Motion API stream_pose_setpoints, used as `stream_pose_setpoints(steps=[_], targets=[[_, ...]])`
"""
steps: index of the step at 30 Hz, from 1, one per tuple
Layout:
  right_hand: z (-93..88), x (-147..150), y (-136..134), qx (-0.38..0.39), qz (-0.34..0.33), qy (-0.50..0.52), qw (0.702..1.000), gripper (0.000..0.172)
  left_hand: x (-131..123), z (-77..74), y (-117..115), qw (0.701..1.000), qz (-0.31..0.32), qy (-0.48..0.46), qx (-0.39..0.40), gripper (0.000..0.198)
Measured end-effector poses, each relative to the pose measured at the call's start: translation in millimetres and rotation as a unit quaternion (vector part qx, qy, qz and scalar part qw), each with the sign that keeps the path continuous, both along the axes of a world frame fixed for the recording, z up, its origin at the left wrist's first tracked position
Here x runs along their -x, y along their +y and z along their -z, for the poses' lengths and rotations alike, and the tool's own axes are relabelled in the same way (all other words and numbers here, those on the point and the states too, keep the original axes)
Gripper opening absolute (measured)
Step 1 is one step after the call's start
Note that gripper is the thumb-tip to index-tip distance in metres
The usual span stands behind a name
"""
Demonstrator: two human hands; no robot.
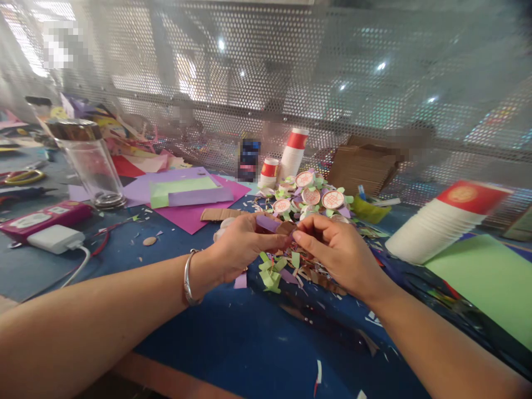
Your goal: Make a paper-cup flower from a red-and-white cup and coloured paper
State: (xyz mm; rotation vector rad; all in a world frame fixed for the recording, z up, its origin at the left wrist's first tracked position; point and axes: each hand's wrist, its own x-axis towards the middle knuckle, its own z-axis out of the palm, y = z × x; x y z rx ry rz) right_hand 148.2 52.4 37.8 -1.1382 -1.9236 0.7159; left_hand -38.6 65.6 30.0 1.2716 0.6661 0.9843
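Note:
Above the blue tabletop my two hands meet in the middle. My left hand (239,241), with a silver bangle at the wrist, is closed on a purple paper strip (268,223). A small brown disc (285,228), which looks like cardboard, sits at the strip's right end. My right hand (332,244) pinches at the edge of this piece with thumb and forefinger; the exact grip is partly hidden. Just behind lies a heap of round paper pieces (311,196) with red prints and green and purple tabs. Green paper scraps (271,272) lie below the hands.
On the left stand a glass bottle (93,166) and a magenta box (47,220) with a white charger (56,239). Purple paper sheets (195,180) lie behind. Stacked paper cups (440,221) lean at right beside a green sheet (490,282). A perforated metal screen (257,72) closes the back.

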Motion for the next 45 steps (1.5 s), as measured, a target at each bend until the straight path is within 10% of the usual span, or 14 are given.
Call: stream_pose_setpoints(steps=[14,19,24,30,45], targets=[[-0.6,7,-6,0.02,-0.022,0.024,0.999,0.016,1,-1.7,2,1.0,0.012,0.003,0.007,0.016],[2.8,6,-6,-0.095,0.037,-0.034,0.994,0.012,3,0.1,5,0.998,0.011,-0.024,0.049,0.01],[7.6,1,-1,-0.389,0.06,-0.184,0.901,0.008,4,-4.5,9,0.986,-0.005,-0.089,0.142,0.008],[4.9,0,-4,-0.472,0.049,-0.324,0.818,0.008,3,-8.6,5,0.979,-0.078,-0.085,0.17,0.033],[15.5,-3,3,-0.349,0.057,-0.275,0.894,0.034,8,3.8,16,0.993,-0.093,0.022,-0.068,0.059]])
